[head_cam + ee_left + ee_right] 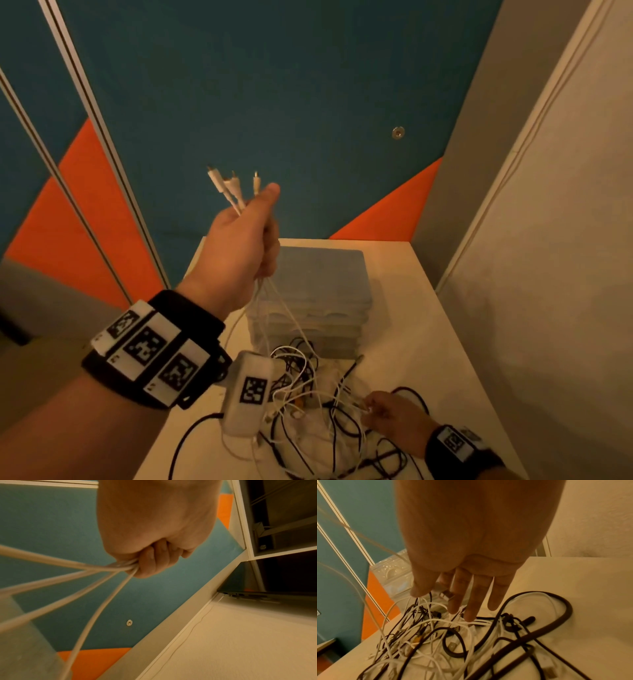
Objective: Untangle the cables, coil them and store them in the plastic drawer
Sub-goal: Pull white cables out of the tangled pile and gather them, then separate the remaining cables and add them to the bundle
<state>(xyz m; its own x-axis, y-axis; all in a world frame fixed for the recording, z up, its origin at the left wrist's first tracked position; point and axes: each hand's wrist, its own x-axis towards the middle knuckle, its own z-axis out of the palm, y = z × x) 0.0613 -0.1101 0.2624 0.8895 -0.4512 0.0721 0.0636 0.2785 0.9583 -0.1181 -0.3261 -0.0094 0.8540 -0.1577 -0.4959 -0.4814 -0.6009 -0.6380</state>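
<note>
White and black cables point(308, 404) lie knotted in a loose heap on the near part of a pale table point(428, 308), thin white strands looping over thicker dark ones. From that heap several white strands point(270, 308) rise to the left hand point(243, 240), which is lifted well above the table with its fingers curled tight round them; three plug ends point(233, 181) stick up past the thumb. The left wrist view shows the same fist point(154, 534) with four pale strands point(77, 577) fanning out of it.

The right hand point(390, 414) sits low at the right edge of the heap. In the right wrist view its fingers point(471, 601) are straight and slightly spread, tips down among the white strands; a small connector point(447, 595) shows between thumb and forefinger, but whether it is pinched cannot be told.

Just behind the heap, under the raised hand, stands a clear plastic drawer unit point(325, 298), its drawers closed, with the lifted strands hanging in front of it.

The table fills a narrow corner. Behind it the wall point(274, 85) is teal with orange wedges point(383, 212) and pale vertical strips point(85, 120) on the left; a small metal disc point(397, 132) is set in the teal. A grey-beige wall point(548, 240) closes the right side. Both wrists wear black bands with printed square markers point(150, 346).
</note>
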